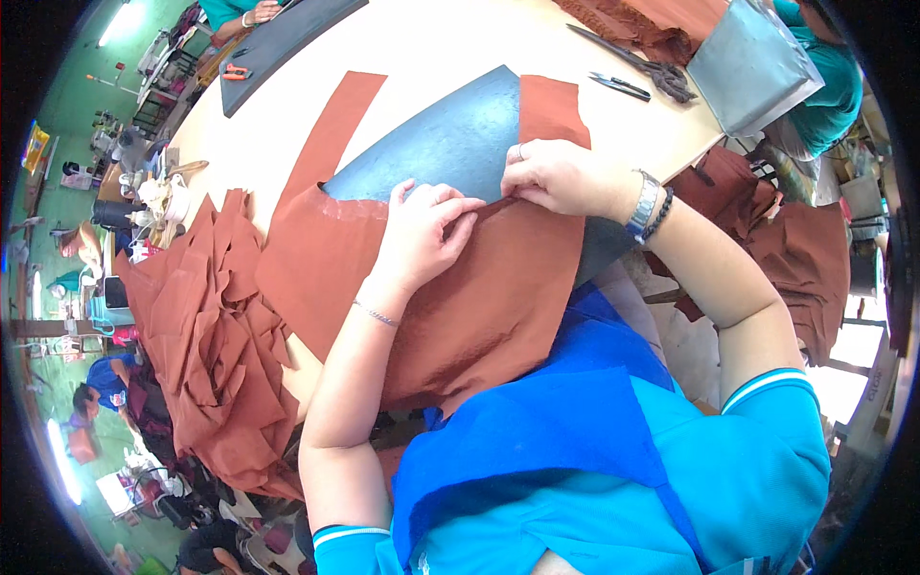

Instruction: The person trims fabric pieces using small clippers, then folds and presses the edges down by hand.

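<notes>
A large rust-brown leather piece (470, 316) with two long strips at its far side lies across the table and hangs toward my lap. Part of a dark, shiny board (441, 134) shows between the strips and beneath the piece. My left hand (426, 230) is closed, thumb and index finger pinching the piece's upper edge. Just to its right, my right hand (556, 177) pinches the same edge with curled fingers. A pale, glossy line runs along the edge left of my left hand. The fingertips partly hide what they grip.
Crumpled rust-brown leather pieces (216, 345) heap up at the left table edge. Thread snips (619, 86) and a dark tool with a cloth-like bundle (671, 81) lie far right, near a grey panel (752, 67). An orange-handled tool (236, 72) rests on another dark board (287, 43). Co-workers sit opposite.
</notes>
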Motion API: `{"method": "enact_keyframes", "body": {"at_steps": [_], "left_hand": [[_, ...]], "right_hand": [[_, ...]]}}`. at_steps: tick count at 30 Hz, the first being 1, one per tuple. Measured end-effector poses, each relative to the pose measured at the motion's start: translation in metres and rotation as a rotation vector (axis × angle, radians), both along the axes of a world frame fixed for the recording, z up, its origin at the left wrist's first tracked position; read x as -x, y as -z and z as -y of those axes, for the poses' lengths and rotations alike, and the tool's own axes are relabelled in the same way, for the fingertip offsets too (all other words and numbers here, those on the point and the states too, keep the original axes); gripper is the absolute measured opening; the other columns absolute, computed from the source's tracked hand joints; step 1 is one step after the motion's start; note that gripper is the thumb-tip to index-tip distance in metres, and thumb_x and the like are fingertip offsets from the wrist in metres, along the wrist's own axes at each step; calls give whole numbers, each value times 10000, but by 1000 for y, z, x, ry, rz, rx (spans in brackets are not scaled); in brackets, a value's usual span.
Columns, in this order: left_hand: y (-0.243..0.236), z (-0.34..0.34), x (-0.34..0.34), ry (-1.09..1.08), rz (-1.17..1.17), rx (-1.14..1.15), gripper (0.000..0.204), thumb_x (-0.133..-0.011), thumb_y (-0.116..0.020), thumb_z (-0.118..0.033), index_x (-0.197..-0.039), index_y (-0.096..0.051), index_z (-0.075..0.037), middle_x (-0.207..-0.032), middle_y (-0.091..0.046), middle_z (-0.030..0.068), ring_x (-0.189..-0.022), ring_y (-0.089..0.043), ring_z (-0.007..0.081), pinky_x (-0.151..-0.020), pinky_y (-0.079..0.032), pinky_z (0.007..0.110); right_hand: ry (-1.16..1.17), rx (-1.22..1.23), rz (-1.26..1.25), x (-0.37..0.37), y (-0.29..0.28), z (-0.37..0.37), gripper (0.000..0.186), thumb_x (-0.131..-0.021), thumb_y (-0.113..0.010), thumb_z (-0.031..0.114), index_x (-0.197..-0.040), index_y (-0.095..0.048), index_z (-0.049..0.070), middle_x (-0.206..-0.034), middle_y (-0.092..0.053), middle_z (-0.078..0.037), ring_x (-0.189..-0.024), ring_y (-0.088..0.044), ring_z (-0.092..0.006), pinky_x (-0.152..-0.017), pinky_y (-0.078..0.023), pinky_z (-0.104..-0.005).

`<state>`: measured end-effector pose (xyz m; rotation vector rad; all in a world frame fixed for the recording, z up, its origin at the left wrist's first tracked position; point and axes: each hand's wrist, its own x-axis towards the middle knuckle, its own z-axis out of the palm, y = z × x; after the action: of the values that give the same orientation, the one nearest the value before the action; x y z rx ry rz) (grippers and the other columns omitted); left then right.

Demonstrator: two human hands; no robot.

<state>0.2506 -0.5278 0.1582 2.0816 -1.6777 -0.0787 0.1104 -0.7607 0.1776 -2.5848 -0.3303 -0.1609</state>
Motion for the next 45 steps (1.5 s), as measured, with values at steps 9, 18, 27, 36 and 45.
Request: {"method": "enact_keyframes", "body": {"at_steps": [9, 18, 27, 36, 45], "left_hand": [[-8, -11, -11, 107, 185, 5, 212, -934, -703, -125, -1091, -797, -234, -1020, -708, -27, -1045, -679, 170, -1147, -376, 540], [-3, -23, -26, 177, 184, 85, 290, -868, -690, -49, -1091, -786, -207, -1049, -688, -8, -1008, -657, 203, -1003, -466, 426], [4, -34, -39, 146, 203, 170, 279, -854, -710, -51, -1075, -791, -201, -1012, -694, -19, -982, -663, 204, -951, -486, 411], [9, -49, -49, 11, 308, 150, 271, -890, -700, -80, -1060, -802, -265, -1004, -696, -59, -1000, -681, 169, -1074, -474, 520], [11, -49, -48, -58, 284, 130, 302, -897, -695, -90, -1087, -799, -300, -1036, -695, -64, -1040, -681, 167, -1135, -427, 593]], "right_hand": [[-63, 176, 302, 21, 20, -8, 247, -907, -586, 116, -1115, -708, 57, -1042, -644, -91, -968, -633, -280, -859, -566, -383], [44, 500, 332, 27, 9, -42, 321, -934, -556, 180, -1207, -684, 69, -1093, -645, -58, -1041, -613, -208, -829, -484, -350], [112, 553, 212, 24, 13, -75, 372, -960, -538, 173, -1289, -659, 49, -1133, -640, -69, -1028, -613, -206, -833, -493, -346], [151, 418, 114, 20, 5, -84, 419, -953, -554, 138, -1359, -626, 61, -1189, -626, -97, -1067, -621, -252, -804, -554, -371], [170, 458, 7, -1, -2, -95, 557, -973, -503, 89, -1519, -527, 198, -1256, -593, -131, -1077, -605, -271, -819, -547, -397]]}}
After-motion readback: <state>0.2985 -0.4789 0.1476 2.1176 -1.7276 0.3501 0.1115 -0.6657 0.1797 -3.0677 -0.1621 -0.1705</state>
